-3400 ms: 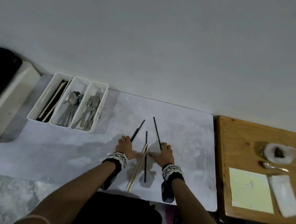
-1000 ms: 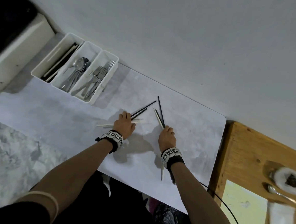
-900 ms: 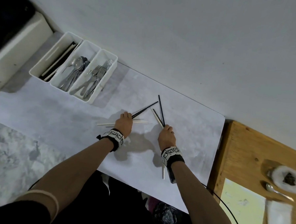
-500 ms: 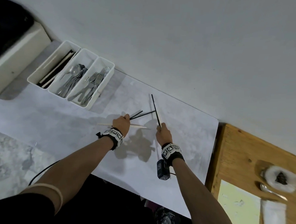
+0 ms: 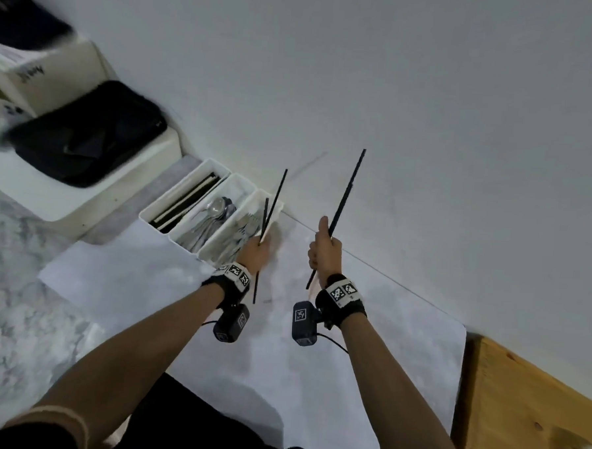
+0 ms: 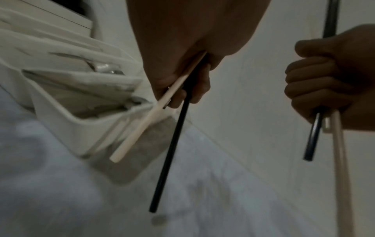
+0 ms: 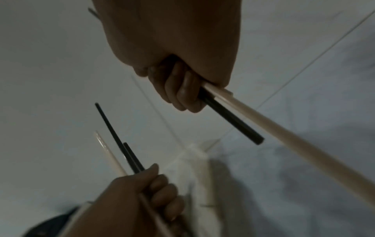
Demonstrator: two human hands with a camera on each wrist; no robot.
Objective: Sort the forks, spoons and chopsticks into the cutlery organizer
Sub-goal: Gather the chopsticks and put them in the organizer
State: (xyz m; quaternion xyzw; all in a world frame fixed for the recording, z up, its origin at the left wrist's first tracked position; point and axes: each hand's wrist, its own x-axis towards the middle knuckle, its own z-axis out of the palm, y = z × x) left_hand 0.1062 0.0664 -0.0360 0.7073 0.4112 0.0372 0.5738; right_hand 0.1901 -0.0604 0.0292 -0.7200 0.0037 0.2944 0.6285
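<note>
The left hand (image 5: pixel 256 253) is curled into a fist around a small bundle of chopsticks: two black sticks (image 5: pixel 271 211) and one pale stick (image 6: pixel 142 125). The black tips rise above the knuckles toward the wall, and the other ends stick out below the fist, splayed apart from one another. The right hand (image 5: pixel 325 251) is just beside it, level with it, and the two do not touch. Its fingers (image 7: pixel 182 89) are wrapped tight around a second bundle, a black chopstick (image 5: pixel 345 199) and a pale chopstick (image 7: pixel 284 137), with the thumb standing up along the black one. The black one reaches well above this hand; the pale one runs out long below the fist.

Just beyond the left hand, on its far left side, sits the white cutlery organizer (image 5: pixel 172 200) with three long compartments side by side. The compartment nearest the left hand holds forks (image 5: pixel 243 230), the middle one holds spoons (image 5: pixel 216 210), and the one farthest from the hand holds more chopsticks (image 5: pixel 189 198), black and pale. Both hands hang above a pale sheet (image 5: pixel 367 348) spread on a marbled counter (image 5: pixel 14 329). Past the organizer, farther left, a black bag (image 5: pixel 86 134) lies on a white box. To the right of the right arm, a wooden table (image 5: pixel 525 408) adjoins the sheet.
</note>
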